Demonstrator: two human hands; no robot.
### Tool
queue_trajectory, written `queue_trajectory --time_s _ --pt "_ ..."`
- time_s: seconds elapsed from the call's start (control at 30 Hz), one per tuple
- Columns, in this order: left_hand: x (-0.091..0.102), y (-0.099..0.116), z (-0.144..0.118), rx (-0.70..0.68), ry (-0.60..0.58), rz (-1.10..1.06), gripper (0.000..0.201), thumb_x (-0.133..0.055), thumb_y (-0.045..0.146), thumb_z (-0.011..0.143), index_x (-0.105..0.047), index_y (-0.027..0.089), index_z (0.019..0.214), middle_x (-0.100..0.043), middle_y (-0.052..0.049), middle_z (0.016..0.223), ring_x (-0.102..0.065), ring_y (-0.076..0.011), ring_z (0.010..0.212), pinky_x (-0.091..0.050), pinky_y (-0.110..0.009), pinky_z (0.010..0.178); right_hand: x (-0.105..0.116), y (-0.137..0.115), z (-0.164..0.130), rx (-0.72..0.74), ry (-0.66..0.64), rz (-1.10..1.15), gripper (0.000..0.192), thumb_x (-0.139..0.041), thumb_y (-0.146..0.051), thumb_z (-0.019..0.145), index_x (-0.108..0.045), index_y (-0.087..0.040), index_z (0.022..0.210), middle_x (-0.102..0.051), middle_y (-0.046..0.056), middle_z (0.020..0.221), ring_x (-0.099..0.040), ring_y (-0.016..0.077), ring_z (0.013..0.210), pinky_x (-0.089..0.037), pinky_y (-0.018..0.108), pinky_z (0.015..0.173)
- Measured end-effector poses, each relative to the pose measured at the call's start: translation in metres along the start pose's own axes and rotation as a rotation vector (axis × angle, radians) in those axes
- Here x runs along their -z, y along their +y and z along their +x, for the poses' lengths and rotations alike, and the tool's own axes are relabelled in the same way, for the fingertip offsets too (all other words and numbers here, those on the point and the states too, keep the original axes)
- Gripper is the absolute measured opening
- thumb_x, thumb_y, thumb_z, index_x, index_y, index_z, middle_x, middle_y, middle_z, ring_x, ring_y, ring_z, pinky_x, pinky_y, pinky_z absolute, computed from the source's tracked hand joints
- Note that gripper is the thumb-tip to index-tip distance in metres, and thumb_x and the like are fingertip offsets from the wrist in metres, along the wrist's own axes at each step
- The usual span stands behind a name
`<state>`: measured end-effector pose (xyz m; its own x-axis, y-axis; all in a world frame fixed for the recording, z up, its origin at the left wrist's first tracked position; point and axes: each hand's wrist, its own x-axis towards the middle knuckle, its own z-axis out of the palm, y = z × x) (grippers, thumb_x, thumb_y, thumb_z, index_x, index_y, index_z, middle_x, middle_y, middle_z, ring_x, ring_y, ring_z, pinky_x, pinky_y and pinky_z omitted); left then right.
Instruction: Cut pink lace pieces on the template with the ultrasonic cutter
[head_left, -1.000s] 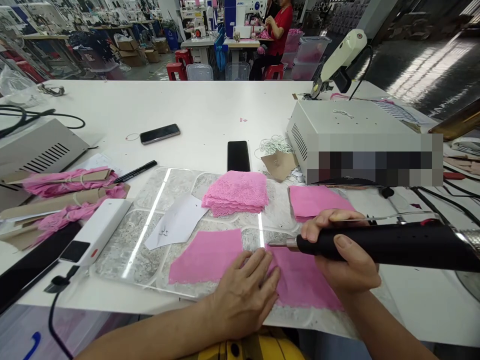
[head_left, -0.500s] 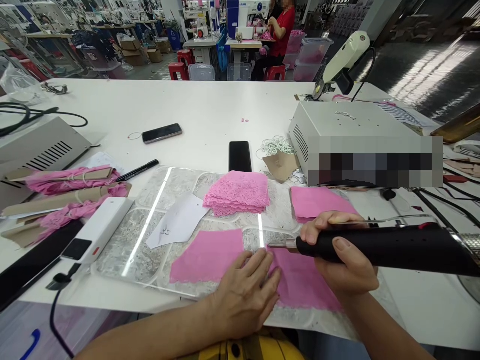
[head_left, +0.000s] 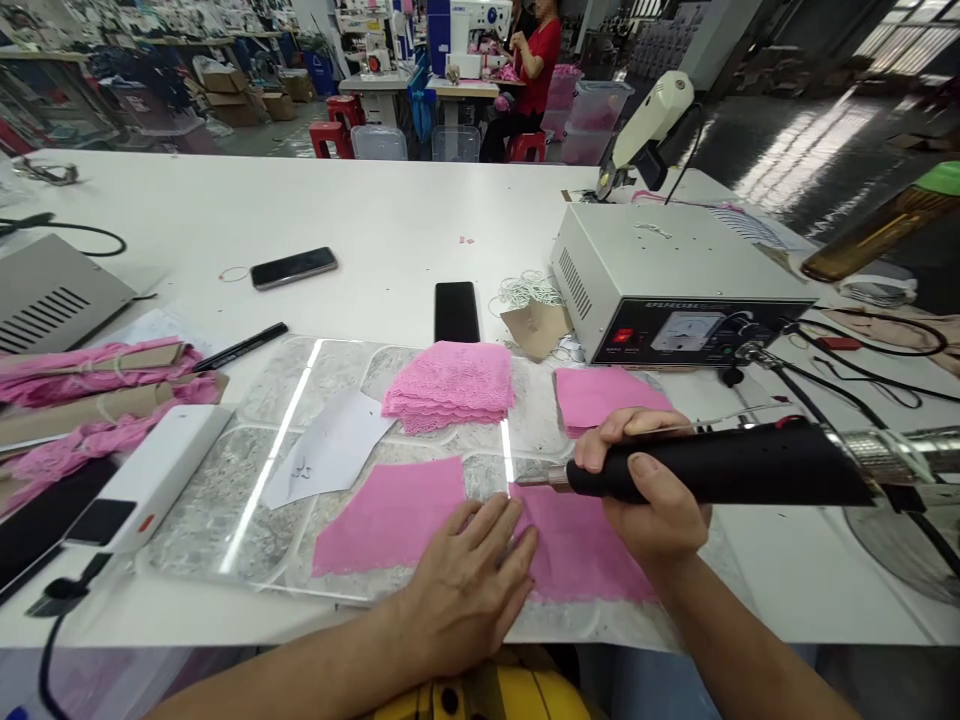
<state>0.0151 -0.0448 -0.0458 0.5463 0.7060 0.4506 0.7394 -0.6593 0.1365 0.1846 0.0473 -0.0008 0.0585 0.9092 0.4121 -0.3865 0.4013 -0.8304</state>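
In my right hand (head_left: 652,485) is a thick black handheld tool (head_left: 735,465) with a slim metal tip, my fingers wrapped round its handle. Its tip points left, at the upper left corner of a pink fabric piece (head_left: 589,550); whether it touches the cloth, I cannot tell. My left hand (head_left: 472,580) lies flat with fingers stretched out, fingertips by that piece's left edge, just below the tip. Left of it, another pink fabric piece (head_left: 394,515) with a slanted side lies on a grey marbled board (head_left: 225,510). Behind are a stack of pink lace pieces (head_left: 450,385) and more pink cloth (head_left: 604,400).
A grey power box (head_left: 675,270) with a dial stands behind right, cables running from it. Two phones (head_left: 294,267), a pen (head_left: 240,347), a paper slip (head_left: 330,450), a white device (head_left: 150,480) and pink lace bundles (head_left: 90,370) lie about. A person in red (head_left: 540,70) sits beyond.
My view has turned slightly right, so things sit further left in the picture. Both hands and the tool stay in nearly the same place over the cloth.
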Motion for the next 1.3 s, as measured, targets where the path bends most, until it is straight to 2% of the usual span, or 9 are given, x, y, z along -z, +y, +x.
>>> queue_trajectory --time_s 0.1,0.23,0.4,0.63,0.8,0.97,1.13,1.23,1.3 --pt "0.000 0.000 0.000 -0.001 0.005 0.005 0.030 -0.054 0.024 0.091 -0.062 0.012 0.117 -0.063 -0.016 0.123 -0.058 -0.0294 0.117 -0.047 -0.043 0.093 0.013 -0.014 0.009 0.058 0.124 -0.031 0.013 -0.058 -0.024 0.069 -0.058 -0.021 0.081 -0.054 -0.002 0.075 -0.053 0.0103 0.049 -0.047 0.031 0.049" --pt "0.003 -0.001 0.002 -0.005 0.024 0.003 0.028 -0.051 0.021 0.093 -0.064 0.012 0.116 -0.064 -0.015 0.125 -0.059 -0.0290 0.115 -0.049 -0.042 0.092 0.041 -0.034 0.013 0.096 0.312 -0.091 0.011 -0.057 -0.024 0.061 -0.058 -0.021 0.072 -0.052 -0.003 0.070 -0.050 0.0105 0.046 -0.044 0.031 0.046" --pt "0.006 -0.004 0.004 -0.015 0.046 -0.003 0.030 -0.048 0.026 0.096 -0.065 0.014 0.117 -0.063 -0.014 0.128 -0.058 -0.0278 0.118 -0.050 -0.040 0.091 0.065 -0.039 0.000 0.076 0.378 -0.115 0.011 -0.057 -0.023 0.060 -0.058 -0.021 0.070 -0.053 -0.003 0.068 -0.051 0.0112 0.046 -0.044 0.031 0.046" --pt "0.004 -0.006 0.003 0.018 -0.043 0.013 0.038 -0.047 0.036 0.097 -0.062 0.017 0.125 -0.058 -0.013 0.135 -0.054 -0.0311 0.124 -0.051 -0.044 0.094 0.066 -0.029 -0.007 0.083 0.342 -0.064 0.012 -0.057 -0.022 0.062 -0.058 -0.020 0.074 -0.054 -0.002 0.071 -0.051 0.0109 0.047 -0.044 0.031 0.046" --pt "0.002 -0.006 0.001 0.024 -0.057 0.010 0.038 -0.050 0.036 0.095 -0.062 0.016 0.125 -0.057 -0.014 0.136 -0.054 -0.0323 0.125 -0.051 -0.045 0.093 0.066 -0.026 -0.008 0.082 0.307 -0.072 0.013 -0.056 -0.021 0.065 -0.059 -0.020 0.077 -0.055 -0.001 0.073 -0.053 0.0116 0.049 -0.046 0.032 0.049" --pt "0.007 -0.006 0.005 0.010 -0.060 0.004 0.038 -0.049 0.035 0.096 -0.062 0.015 0.125 -0.058 -0.015 0.134 -0.055 -0.0320 0.123 -0.051 -0.045 0.093 0.067 -0.027 -0.006 0.085 0.340 -0.090 0.013 -0.057 -0.022 0.062 -0.058 -0.020 0.074 -0.055 -0.002 0.071 -0.053 0.0115 0.047 -0.046 0.032 0.049" --pt "0.010 0.005 0.023 -0.101 -0.063 -0.016 0.030 -0.048 0.022 0.096 -0.062 0.010 0.120 -0.063 -0.013 0.128 -0.056 -0.0285 0.122 -0.048 -0.042 0.098 0.067 -0.030 -0.004 0.101 0.414 -0.083 0.015 -0.055 -0.023 0.055 -0.058 -0.020 0.070 -0.055 -0.004 0.066 -0.051 0.0120 0.043 -0.043 0.031 0.046" --pt "0.002 0.016 0.037 -0.185 -0.086 -0.022 0.030 -0.048 0.018 0.095 -0.060 0.008 0.120 -0.062 -0.015 0.129 -0.056 -0.0280 0.122 -0.046 -0.040 0.100 0.068 -0.033 -0.005 0.070 0.463 -0.090 0.016 -0.053 -0.023 0.053 -0.056 -0.020 0.068 -0.055 -0.004 0.066 -0.050 0.0118 0.044 -0.043 0.031 0.047" --pt "-0.007 0.020 0.044 -0.196 -0.102 -0.012 0.031 -0.049 0.023 0.095 -0.059 0.008 0.121 -0.060 -0.015 0.130 -0.056 -0.0279 0.123 -0.045 -0.040 0.102 0.070 -0.035 -0.007 0.063 0.479 -0.093 0.017 -0.053 -0.023 0.052 -0.056 -0.020 0.068 -0.055 -0.004 0.066 -0.050 0.0117 0.044 -0.043 0.031 0.048"
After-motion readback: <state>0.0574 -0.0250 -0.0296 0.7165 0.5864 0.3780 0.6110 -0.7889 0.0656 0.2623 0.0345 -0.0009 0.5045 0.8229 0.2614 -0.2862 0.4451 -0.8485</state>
